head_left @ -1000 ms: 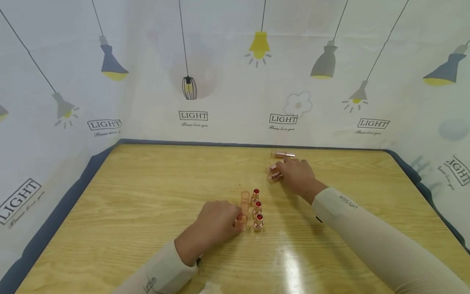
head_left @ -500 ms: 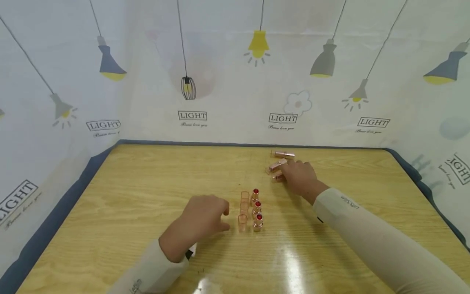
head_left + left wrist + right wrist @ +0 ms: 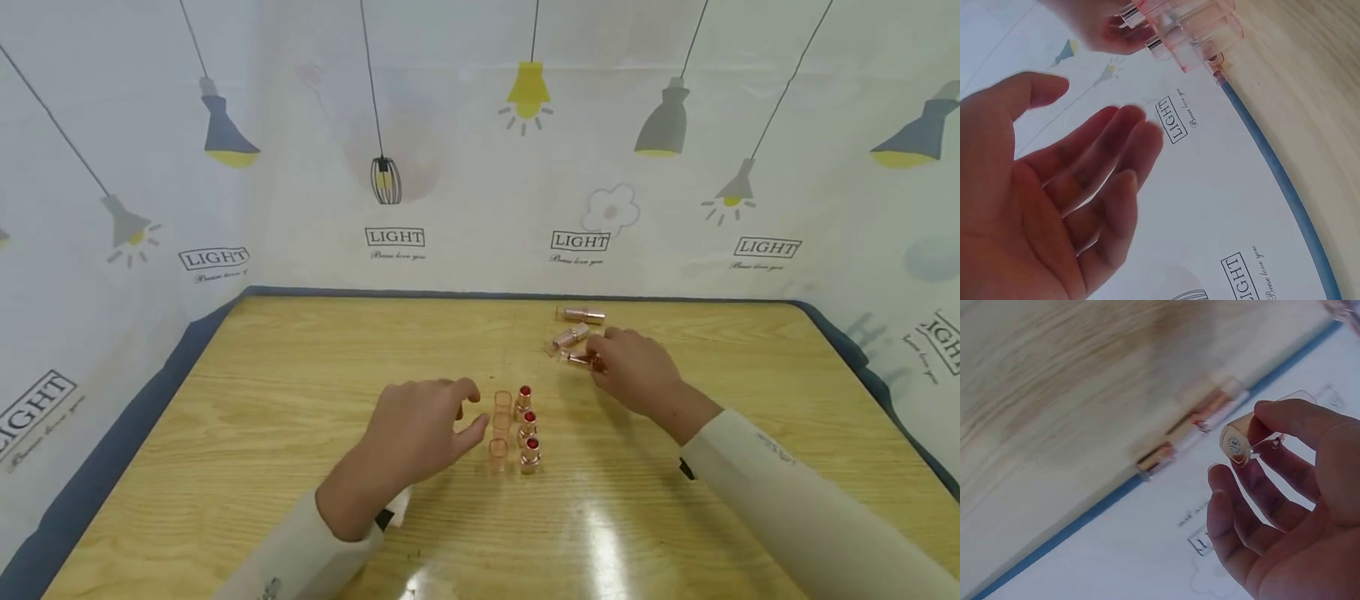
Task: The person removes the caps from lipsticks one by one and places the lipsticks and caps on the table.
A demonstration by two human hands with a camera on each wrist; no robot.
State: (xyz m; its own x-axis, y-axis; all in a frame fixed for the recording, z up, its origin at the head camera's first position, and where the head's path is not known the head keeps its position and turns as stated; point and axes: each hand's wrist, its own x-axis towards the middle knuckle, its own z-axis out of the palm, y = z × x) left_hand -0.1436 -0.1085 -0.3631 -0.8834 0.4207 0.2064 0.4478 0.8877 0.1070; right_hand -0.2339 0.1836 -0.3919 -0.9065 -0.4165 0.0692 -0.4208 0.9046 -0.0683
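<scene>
Nearest the person, on the wooden table (image 3: 262, 433), the left hand (image 3: 420, 429) hovers with its fingers spread and relaxed, holding nothing, its fingertips just beside a short row of clear caps (image 3: 498, 427). Those caps stand upright in a line, and touching or almost touching them on the right is a matching line of three open lipsticks (image 3: 527, 429), red tips up. The two rows sit side by side, which looks like a deliberate pairing of each stick with its cap.

Farther back, the right hand (image 3: 637, 375) pinches a capped lipstick (image 3: 579, 358) between thumb and fingertips; the right wrist view shows its base end (image 3: 1235, 445) gripped at the fingertips, seemingly just off the table. Just beyond lie two more capped lipsticks (image 3: 572, 336), on their sides and close together, the farthest one (image 3: 581, 315) near the table's back edge. Behind everything hangs a curtain printed with lamps (image 3: 480, 167).
</scene>
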